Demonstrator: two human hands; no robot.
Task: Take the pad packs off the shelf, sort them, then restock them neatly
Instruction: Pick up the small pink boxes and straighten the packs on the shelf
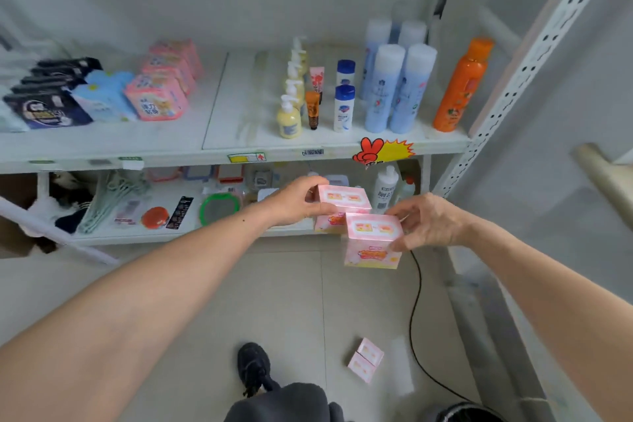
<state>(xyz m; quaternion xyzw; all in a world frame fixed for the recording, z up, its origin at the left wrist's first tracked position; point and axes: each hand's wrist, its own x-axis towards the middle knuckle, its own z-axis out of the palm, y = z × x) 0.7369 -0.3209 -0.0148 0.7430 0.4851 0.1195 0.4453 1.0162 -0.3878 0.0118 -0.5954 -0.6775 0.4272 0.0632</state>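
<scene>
Head view. The left hand [294, 202] grips a pink pad pack [342, 197] from its left side, fingers curled over the top edge, in front of the lower shelf [191, 233]. The right hand [428, 223] pinches a second pink pack [373, 229] at its right side, thumb below and fingers above. The two packs touch at their corners, the right one lower and nearer the camera. Two more pink packs [365, 359] lie side by side on the floor [171, 284], near a black cable [412, 312]. On the upper shelf [219, 137], pink, blue and black packs [156, 101] stand at left; bottles [387, 86] stand at right.
</scene>
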